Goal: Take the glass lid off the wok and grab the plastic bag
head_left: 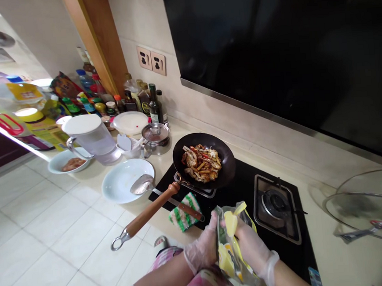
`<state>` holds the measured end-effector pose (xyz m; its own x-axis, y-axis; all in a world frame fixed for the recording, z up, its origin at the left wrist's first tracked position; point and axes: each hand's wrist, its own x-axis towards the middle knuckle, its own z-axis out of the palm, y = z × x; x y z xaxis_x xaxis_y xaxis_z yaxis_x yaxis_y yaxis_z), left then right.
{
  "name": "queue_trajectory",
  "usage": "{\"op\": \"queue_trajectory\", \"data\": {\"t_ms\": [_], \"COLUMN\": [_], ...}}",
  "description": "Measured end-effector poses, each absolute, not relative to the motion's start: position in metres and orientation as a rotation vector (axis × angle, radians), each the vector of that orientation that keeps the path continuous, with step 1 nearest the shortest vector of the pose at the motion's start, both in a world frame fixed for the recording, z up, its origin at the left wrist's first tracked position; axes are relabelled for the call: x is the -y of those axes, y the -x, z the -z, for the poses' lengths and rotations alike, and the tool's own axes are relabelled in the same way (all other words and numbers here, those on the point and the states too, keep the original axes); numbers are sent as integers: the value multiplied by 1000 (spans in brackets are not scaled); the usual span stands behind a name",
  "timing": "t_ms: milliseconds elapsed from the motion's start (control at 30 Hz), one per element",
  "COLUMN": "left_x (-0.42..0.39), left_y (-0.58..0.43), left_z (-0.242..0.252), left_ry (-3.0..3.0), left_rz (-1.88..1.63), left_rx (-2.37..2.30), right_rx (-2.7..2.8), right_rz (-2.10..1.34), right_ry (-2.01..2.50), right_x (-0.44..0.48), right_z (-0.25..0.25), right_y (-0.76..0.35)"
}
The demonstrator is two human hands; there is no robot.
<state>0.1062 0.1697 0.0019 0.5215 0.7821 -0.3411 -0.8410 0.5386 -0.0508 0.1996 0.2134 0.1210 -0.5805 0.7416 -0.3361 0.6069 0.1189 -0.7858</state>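
Observation:
My left hand (203,246) and my right hand (255,249), both in clear plastic gloves, grip a yellow and clear plastic bag (231,245) between them, low over the front edge of the black gas hob (247,187). Something green shows inside the bag. Just beyond my hands, a black wok (223,151) with cooked crab pieces sits on the left burner, its wooden handle (147,214) pointing out over the floor. A metal ladle (142,184) rests across a white plate (119,184).
A green striped cloth (183,214) lies at the hob's front. The right burner (275,204) is bare. A glass lid (368,208) lies at far right. A small steel pot (155,137), a water jug (93,137), bowls and several sauce bottles (143,98) crowd the counter's left end.

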Motion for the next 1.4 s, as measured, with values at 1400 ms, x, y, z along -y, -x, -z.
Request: {"op": "queue_trajectory", "data": {"t_ms": [1400], "left_x": [-158], "left_y": [-48], "left_z": [-24], "left_ry": [300], "left_rz": [-1163], "left_rx": [-320], "right_rx": [1912], "right_rz": [-1430], "right_ry": [1350], "right_x": [-428], "right_z": [-207], "right_y": [-105]}}
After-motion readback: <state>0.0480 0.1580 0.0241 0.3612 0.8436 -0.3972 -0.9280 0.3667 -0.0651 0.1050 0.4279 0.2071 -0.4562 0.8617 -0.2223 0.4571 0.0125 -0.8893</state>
